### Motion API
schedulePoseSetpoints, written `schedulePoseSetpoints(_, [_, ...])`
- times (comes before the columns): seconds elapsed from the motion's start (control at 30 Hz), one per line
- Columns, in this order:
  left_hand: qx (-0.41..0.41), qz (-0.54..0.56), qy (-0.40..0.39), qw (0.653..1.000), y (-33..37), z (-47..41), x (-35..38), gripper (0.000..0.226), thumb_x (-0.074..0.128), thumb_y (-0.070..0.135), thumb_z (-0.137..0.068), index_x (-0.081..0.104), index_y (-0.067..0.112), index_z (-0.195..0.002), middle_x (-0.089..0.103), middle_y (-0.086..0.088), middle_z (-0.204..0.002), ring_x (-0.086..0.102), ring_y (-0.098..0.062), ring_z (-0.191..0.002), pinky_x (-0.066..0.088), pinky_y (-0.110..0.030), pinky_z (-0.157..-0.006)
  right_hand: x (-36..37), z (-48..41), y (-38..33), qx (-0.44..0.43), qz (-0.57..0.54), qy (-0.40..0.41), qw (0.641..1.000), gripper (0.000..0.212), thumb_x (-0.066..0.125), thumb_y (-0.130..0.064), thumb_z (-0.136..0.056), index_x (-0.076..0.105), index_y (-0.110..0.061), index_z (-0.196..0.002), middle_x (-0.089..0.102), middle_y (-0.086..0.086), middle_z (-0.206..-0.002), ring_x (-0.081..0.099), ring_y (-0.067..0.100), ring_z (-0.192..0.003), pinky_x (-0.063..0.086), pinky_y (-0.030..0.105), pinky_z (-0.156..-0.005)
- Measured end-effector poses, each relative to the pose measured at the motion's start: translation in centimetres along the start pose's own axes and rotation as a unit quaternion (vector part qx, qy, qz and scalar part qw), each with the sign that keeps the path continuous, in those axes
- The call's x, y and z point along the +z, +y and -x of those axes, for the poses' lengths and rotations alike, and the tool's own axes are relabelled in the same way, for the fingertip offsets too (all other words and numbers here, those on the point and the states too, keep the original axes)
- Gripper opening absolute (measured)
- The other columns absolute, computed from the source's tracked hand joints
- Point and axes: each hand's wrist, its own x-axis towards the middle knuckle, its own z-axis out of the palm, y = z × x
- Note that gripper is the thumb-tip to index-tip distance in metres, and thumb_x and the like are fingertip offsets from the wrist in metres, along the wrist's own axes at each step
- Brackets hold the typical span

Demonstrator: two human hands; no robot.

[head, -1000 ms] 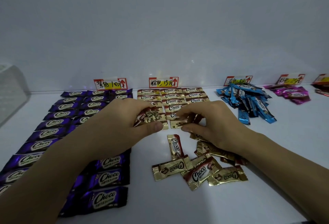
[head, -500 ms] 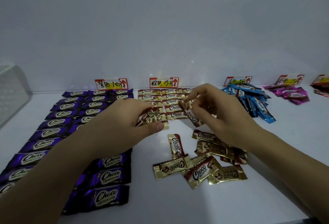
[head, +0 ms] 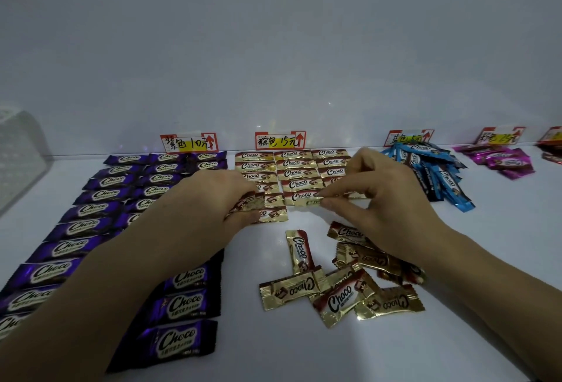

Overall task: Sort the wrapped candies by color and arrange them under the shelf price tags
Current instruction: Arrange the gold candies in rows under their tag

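Left hand (head: pixel 213 199): my fingers curl round a small stack of gold candies (head: pixel 248 204) at the near left corner of the gold grid (head: pixel 292 169).
Right hand (head: pixel 386 199): my thumb and forefinger pinch one gold candy (head: pixel 337 196) flat at the grid's near edge.
Gold grid: three columns at 12 o'clock, under the brown tag (head: pixel 279 140). The near edge is ragged.
Loose pile (head: pixel 340 290): overlapping gold candies at 5 o'clock from the grid, partly beneath my right wrist.
Purple rows (head: pixel 100 196): at 9 o'clock under the purple tag (head: pixel 188 143), they run back under my left forearm.
Blue heap (head: pixel 431 172): jumbled at 2 o'clock, with a bare strip between it and the grid.
Pink heap (head: pixel 501 162): farther right, near the frame edge.
Open room: bare shelf (head: pixel 501 245) at 3 o'clock, plus a lane at 6 o'clock between the pile and the purple rows.
Basket (head: pixel 18 156): white, at 10 o'clock on the left edge.
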Motion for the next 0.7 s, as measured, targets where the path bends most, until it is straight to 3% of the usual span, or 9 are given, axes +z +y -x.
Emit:
schedulePoseSetpoints(0.07, [0.006,0.0,-0.002,1.0,0.1,-0.1,0.0,0.033,0.06,0.042,-0.095,0.067,0.024,-0.122,0.062,0.016,-0.103,0.054,-0.005,-0.094,0.045,-0.026,-0.083,0.5,-0.1,0.0,-0.01,0.009,-0.009,1.0,0.017,0.078,-0.033,-0.081,0.081,-0.03,-0.098,0.054,-0.014,-0.092,0.049,0.004,-0.084,0.045,0.022,-0.066])
schedulePoseSetpoints(0.2, [0.013,0.002,-0.019,1.0,0.3,0.1,-0.2,0.041,0.055,0.048,-0.093,0.068,0.023,-0.122,0.069,0.009,-0.109,0.062,-0.013,-0.099,0.053,-0.035,-0.085,0.8,-0.2,0.0,-0.043,0.022,-0.096,0.994,0.015,0.079,-0.026,-0.085,0.081,-0.029,-0.1,0.069,-0.01,-0.095,0.062,0.01,-0.085,0.056,0.038,-0.074])
schedulePoseSetpoints(0.37, [0.023,0.004,-0.038,0.999,0.5,0.1,-0.1,0.046,0.05,0.046,-0.087,0.07,0.021,-0.12,0.068,0.008,-0.11,0.062,-0.012,-0.099,0.051,-0.031,-0.086,0.7,0.1,0.1,-0.019,0.023,-0.124,0.992,0.019,0.072,-0.034,-0.09,0.078,-0.033,-0.108,0.07,-0.014,-0.098,0.06,0.004,-0.088,0.05,0.023,-0.078])
schedulePoseSetpoints(0.53, [0.01,-0.007,-0.059,0.998,0.8,0.2,-0.3,0.053,0.047,0.049,-0.086,0.067,0.022,-0.126,0.068,0.008,-0.12,0.062,-0.014,-0.11,0.051,-0.035,-0.094,1.2,-0.1,-0.2,0.001,0.034,-0.124,0.992,0.019,0.071,-0.035,-0.091,0.077,-0.034,-0.109,0.07,-0.013,-0.097,0.058,0.005,-0.088,0.049,0.023,-0.077])
schedulePoseSetpoints(0.7, [0.008,-0.001,-0.04,0.999,0.7,0.3,-0.2,0.049,0.049,0.049,-0.088,0.068,0.022,-0.123,0.068,0.008,-0.113,0.063,-0.013,-0.103,0.054,-0.036,-0.087,1.3,-0.2,-0.3,0.003,0.036,-0.128,0.991,0.021,0.07,-0.035,-0.091,0.077,-0.033,-0.111,0.07,-0.013,-0.099,0.054,0.002,-0.086,0.038,0.01,-0.073])
